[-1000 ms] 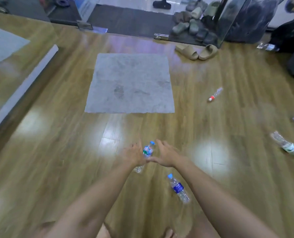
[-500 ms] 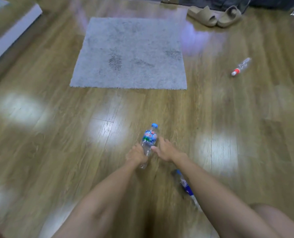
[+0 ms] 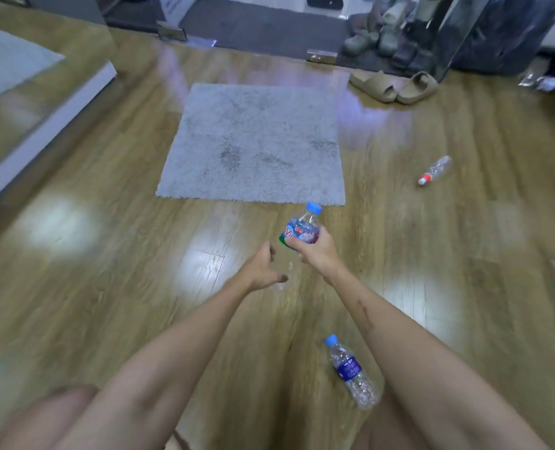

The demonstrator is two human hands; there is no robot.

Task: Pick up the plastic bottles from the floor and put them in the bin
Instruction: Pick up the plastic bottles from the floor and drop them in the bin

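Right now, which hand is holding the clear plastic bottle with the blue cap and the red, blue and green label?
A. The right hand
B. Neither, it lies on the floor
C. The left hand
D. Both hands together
A: the right hand has its fingers wrapped round the clear plastic bottle with the blue cap and the red, blue and green label, while the left hand beside it holds nothing.

Right hand [image 3: 318, 251] grips bottle [image 3: 302, 227]; left hand [image 3: 259, 267] empty

4 bottles [image 3: 301, 229], 1 rug [image 3: 256, 144], 2 slippers [image 3: 393, 87]
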